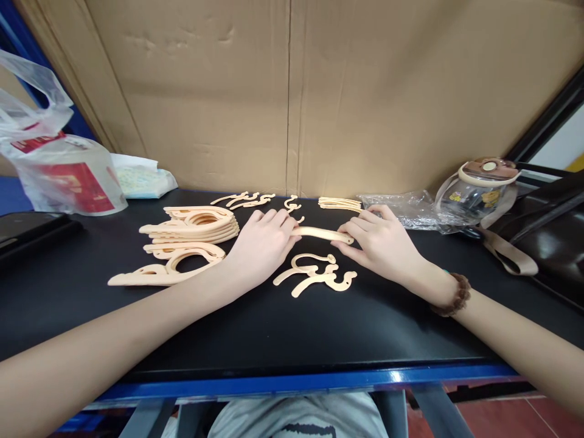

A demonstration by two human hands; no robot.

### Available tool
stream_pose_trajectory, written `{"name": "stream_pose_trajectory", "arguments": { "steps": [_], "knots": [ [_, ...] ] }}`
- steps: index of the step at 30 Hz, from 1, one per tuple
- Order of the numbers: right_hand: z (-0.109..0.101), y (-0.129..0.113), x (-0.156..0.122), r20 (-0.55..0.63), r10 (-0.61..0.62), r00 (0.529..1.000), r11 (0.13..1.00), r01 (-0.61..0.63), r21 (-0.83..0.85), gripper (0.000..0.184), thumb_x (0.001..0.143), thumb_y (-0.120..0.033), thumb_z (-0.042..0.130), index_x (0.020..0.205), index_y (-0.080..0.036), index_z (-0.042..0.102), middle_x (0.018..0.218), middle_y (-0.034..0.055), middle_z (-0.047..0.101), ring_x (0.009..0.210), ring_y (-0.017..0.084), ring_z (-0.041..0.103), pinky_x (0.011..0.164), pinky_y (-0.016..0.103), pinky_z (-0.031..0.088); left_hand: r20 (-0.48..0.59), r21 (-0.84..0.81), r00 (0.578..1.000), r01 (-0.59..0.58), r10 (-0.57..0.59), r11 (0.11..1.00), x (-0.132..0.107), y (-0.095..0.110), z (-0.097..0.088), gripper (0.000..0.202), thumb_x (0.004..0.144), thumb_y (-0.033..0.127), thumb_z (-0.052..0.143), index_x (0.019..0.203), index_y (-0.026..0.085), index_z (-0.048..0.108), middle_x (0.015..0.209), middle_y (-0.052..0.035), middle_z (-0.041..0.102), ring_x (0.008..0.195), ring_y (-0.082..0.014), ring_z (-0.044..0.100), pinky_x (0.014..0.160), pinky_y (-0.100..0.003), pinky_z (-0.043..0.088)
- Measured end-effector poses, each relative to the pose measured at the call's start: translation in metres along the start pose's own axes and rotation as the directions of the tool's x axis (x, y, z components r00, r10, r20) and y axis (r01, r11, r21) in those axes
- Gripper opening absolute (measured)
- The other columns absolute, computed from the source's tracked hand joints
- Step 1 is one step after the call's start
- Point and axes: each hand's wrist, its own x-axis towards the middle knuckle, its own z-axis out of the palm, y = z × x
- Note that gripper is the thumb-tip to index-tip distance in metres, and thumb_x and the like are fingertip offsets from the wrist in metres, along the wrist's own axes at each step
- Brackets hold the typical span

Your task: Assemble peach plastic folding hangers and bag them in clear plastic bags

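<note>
Between my two hands is a curved beige plastic strip (322, 233), which looks like a clothes hanger part. My left hand (267, 240) pinches its left end, and my right hand (376, 240) grips the right end, where a small hole shows. Just below on the table lie loose beige hook-shaped pieces (314, 278) with curved arms. Left of my left hand, a stack of beige folded hangers (191, 225) rises in several layers. Another folded hanger (155, 277) rests in front of that stack, partly covered by my left forearm.
Along the back lie more hook pieces (246, 199) and a pile of straight strips (339, 203). Clear plastic bags (401, 207) and a transparent bottle (479, 194) stand right, beside a dark bag (552, 237). At left are a plastic-wrapped cup (73, 176), a tissue pack (143, 177) and a black phone-like object (31, 234).
</note>
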Motion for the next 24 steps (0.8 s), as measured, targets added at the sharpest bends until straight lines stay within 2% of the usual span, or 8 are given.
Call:
{"name": "stream_pose_trajectory", "arguments": {
  "steps": [3,9,12,16,20,24],
  "knots": [
    [0.0,-0.001,0.0,0.021,-0.018,1.0,1.0,0.018,0.006,0.031,0.096,-0.029,0.046,0.075,-0.016,0.065,0.066,0.0018,0.066,0.069,0.018,0.056,0.085,0.034,0.034,0.016,0.011,1.0,0.0,-0.001,1.0,0.001,0.0,-0.001,0.027,0.098,0.023,0.038,0.093,0.012,0.063,0.088,-0.007,0.063,0.085,-0.0253,0.057,0.071,-0.037,0.035],
    [0.005,-0.001,-0.001,0.092,-0.036,0.995,0.999,0.033,0.039,0.031,0.097,-0.028,0.044,0.077,-0.016,0.065,0.067,0.0028,0.066,0.071,0.019,0.055,0.085,0.034,0.034,0.07,-0.032,0.997,0.016,-0.014,0.999,0.001,-0.001,-0.003,0.023,0.097,0.025,0.042,0.093,0.014,0.063,0.09,-0.0057,0.064,0.087,-0.0252,0.057,0.072,-0.037,0.035],
    [0.007,0.001,-0.002,0.133,-0.016,0.991,0.999,0.011,0.042,0.032,0.097,-0.029,0.043,0.078,-0.016,0.065,0.069,0.0037,0.067,0.072,0.019,0.055,0.086,0.035,0.033,0.09,-0.083,0.996,0.033,-0.026,0.996,0.001,-0.001,-0.002,0.016,0.095,0.022,0.048,0.1,0.015,0.062,0.095,-0.0046,0.064,0.089,-0.0244,0.058,0.074,-0.037,0.036],
    [0.008,0.004,-0.003,0.17,0.005,0.985,0.999,-0.014,0.047,0.033,0.098,-0.031,0.042,0.08,-0.016,0.065,0.071,0.0042,0.069,0.073,0.02,0.056,0.086,0.035,0.033,0.093,-0.13,0.995,0.058,-0.046,0.99,0.001,-0.001,-0.001,0.017,0.093,0.019,0.051,0.107,0.014,0.059,0.1,-0.0048,0.065,0.091,-0.0237,0.059,0.078,-0.037,0.038],
    [0.01,0.005,-0.003,0.205,0.015,0.979,0.998,-0.027,0.055,0.033,0.098,-0.032,0.043,0.078,-0.016,0.064,0.071,0.0037,0.068,0.073,0.02,0.056,0.086,0.035,0.033,0.084,-0.136,0.995,0.056,-0.045,0.989,0.002,-0.003,-0.001,0.014,0.093,0.021,0.05,0.1,0.016,0.061,0.098,-0.0058,0.065,0.093,-0.025,0.057,0.077,-0.036,0.038],
    [0.012,0.007,-0.004,0.238,0.032,0.971,0.993,-0.057,0.101,0.034,0.097,-0.038,0.045,0.077,-0.017,0.062,0.071,0.0027,0.067,0.074,0.02,0.056,0.086,0.035,0.033,0.126,-0.242,0.989,0.103,-0.074,0.965,0.003,-0.008,0.0,0.014,0.094,0.026,0.052,0.093,0.016,0.062,0.091,-0.0041,0.066,0.088,-0.0223,0.059,0.078,-0.035,0.038]
  ]
}}
